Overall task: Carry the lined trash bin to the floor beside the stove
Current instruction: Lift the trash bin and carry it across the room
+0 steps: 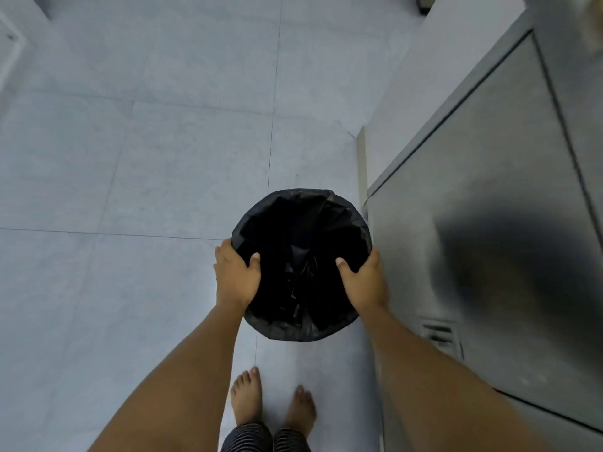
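A round trash bin [301,223] lined with a black plastic bag is seen from straight above, its mouth wide and dark. My left hand [235,277] grips its left rim, thumb inside the liner. On the right rim sits my right hand [364,280], thumb also inside. Whether the bin touches the floor cannot be told. Its right side is close to a steel appliance [483,243].
Pale grey floor tiles [137,151] spread to the left and ahead. The steel appliance and a light cabinet side [421,93] wall off the right. My bare feet [272,402] stand just behind the bin.
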The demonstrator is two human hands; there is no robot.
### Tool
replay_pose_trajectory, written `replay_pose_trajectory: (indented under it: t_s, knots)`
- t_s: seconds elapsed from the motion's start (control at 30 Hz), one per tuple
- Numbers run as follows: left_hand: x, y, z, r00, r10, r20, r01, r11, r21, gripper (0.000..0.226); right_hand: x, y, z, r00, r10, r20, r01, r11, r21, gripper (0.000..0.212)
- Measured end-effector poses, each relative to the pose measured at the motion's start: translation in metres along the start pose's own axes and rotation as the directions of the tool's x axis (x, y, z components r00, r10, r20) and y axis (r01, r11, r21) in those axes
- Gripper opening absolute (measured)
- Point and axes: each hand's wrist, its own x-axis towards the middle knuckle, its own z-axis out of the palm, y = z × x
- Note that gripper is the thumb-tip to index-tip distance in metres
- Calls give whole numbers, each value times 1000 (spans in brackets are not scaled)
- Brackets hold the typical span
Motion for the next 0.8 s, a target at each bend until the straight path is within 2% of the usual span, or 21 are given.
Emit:
replay_pose_trajectory:
  t_s: [0.43, 0.63, 0.8]
  knots:
    - [-119, 165, -157, 994, 62, -92, -64, 998, -21, 66, -119, -143, -175, 986, -168, 5, 168, 986, -2, 88]
    - [-156, 197, -183, 993, 44, -108, -59, 988, -145, 60, -137, -174, -217, 978, -210, 15, 210, 976, -55, 89]
    - [-153, 207, -190, 994, 65, -88, -81, 980, -182, 61, -133, -190, -231, 975, -222, 31, 224, 972, -75, 89]
